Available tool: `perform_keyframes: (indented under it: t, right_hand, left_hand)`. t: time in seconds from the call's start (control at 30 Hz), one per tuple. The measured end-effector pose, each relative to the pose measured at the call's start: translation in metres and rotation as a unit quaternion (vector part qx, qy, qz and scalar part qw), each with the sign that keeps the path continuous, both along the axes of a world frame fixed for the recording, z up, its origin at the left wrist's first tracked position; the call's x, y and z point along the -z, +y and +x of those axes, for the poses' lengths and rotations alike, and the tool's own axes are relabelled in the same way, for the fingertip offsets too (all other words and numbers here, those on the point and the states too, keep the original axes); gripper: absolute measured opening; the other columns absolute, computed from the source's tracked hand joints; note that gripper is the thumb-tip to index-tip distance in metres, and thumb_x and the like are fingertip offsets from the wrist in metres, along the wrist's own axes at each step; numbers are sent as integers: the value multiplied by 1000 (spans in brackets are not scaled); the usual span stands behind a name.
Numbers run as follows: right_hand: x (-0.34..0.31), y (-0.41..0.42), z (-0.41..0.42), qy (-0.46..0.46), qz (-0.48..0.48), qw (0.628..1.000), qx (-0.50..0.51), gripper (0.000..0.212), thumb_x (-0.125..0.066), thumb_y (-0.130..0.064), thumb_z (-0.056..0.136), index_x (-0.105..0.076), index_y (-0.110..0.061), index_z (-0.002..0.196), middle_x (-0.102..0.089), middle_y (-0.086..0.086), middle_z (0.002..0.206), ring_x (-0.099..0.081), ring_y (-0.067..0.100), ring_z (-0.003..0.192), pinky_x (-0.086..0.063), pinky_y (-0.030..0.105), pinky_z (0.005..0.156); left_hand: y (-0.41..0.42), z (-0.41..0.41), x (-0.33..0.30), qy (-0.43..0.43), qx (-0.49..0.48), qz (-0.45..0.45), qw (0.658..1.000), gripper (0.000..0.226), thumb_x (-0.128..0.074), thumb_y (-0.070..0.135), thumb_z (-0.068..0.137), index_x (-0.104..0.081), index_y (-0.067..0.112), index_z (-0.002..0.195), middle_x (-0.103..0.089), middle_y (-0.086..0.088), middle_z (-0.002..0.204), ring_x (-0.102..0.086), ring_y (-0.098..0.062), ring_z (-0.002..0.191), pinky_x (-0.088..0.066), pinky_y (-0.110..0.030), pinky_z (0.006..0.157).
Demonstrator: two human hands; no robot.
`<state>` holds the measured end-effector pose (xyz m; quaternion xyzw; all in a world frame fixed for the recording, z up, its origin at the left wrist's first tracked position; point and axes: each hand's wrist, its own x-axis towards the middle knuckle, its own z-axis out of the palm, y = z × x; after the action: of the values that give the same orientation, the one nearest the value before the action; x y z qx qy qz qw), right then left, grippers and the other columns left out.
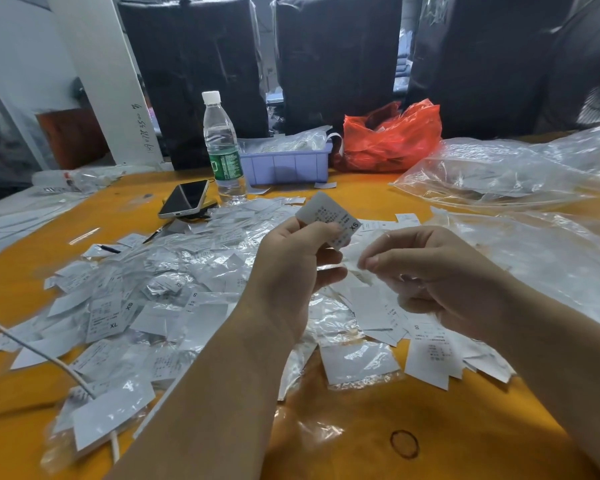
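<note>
My left hand [297, 268] holds a small stack of white size labels [329, 216] above the table, thumb pressed on top; the top label reads XS. My right hand [426, 268] is just to its right, thumb and fingers pinching a thin clear plastic sleeve [355, 263]. Below both hands a heap of white labels and small clear bags [174, 289] covers the orange table [413, 427]. Some labels in the heap read XL, XS and S.
A water bottle [222, 150] and a phone [184, 200] stand at the back left. Behind them are a purple bin [284, 164] and a red plastic bag [392, 140]. Large clear bags [499, 171] lie at the right. A white cable [49, 358] crosses the left.
</note>
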<state>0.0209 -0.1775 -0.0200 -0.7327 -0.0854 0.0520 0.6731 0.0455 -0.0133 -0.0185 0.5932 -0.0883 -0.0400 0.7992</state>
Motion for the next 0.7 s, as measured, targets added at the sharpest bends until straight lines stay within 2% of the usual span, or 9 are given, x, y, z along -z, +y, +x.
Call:
perform_keyframes:
  t: [0.1, 0.2, 0.27, 0.43, 0.57, 0.7]
  right_hand:
    - [1, 1, 0, -5, -6, 1000, -10, 1, -72, -6, 78, -71, -5, 77, -36, 0, 47, -26, 9, 38, -26, 17, 38]
    - [2, 2, 0, -5, -9, 1000, -22, 19, -77, -20, 63, -71, -7, 75, -36, 0, 47, -27, 8, 39, -26, 17, 37]
    - [2, 3, -1, -6, -5, 1000, -25, 26, -77, -23, 59, -71, -6, 76, -36, 1, 47, -27, 8, 39, -26, 17, 37]
    - [2, 3, -1, -14, 1, 1000, -14, 16, -75, -19, 64, -69, -8, 74, -34, 3, 49, -26, 9, 40, -26, 18, 37]
    - [2, 3, -1, -31, 11, 999, 19, 6, -72, -8, 77, -67, -6, 75, -33, 0, 48, -24, 9, 40, -24, 18, 37]
    - [1, 3, 0, -35, 13, 997, 63, 12, -70, -11, 83, -68, -12, 71, -34, -3, 48, -27, 9, 43, -27, 18, 39]
  left_hand:
    - [-1, 0, 0, -3, 4, 10, 1000, 9, -59, 7, 89, -67, 11, 91, -64, 1, 67, -56, -11, 60, -53, -25, 55]
    - [-1, 0, 1, -1, 9, 17, 1000, 8, -61, 6, 89, -67, 9, 93, -64, -1, 70, -56, -12, 61, -52, -25, 54]
    - [-1, 0, 2, 1, 13, 20, 1000, 8, -61, 6, 88, -68, 9, 93, -64, -2, 71, -56, -12, 60, -52, -25, 55]
    - [-2, 0, 3, 7, 36, 37, 999, 11, -63, 7, 87, -69, 9, 96, -64, -5, 76, -57, -12, 61, -53, -25, 56]
    - [-2, 0, 3, 13, 37, 34, 999, 12, -63, 7, 87, -69, 7, 97, -64, -3, 73, -58, -11, 60, -53, -25, 55]
    - [-1, 0, 3, 15, 34, 33, 999, 13, -64, 8, 87, -70, 7, 98, -65, 1, 70, -57, -10, 60, -53, -24, 55]
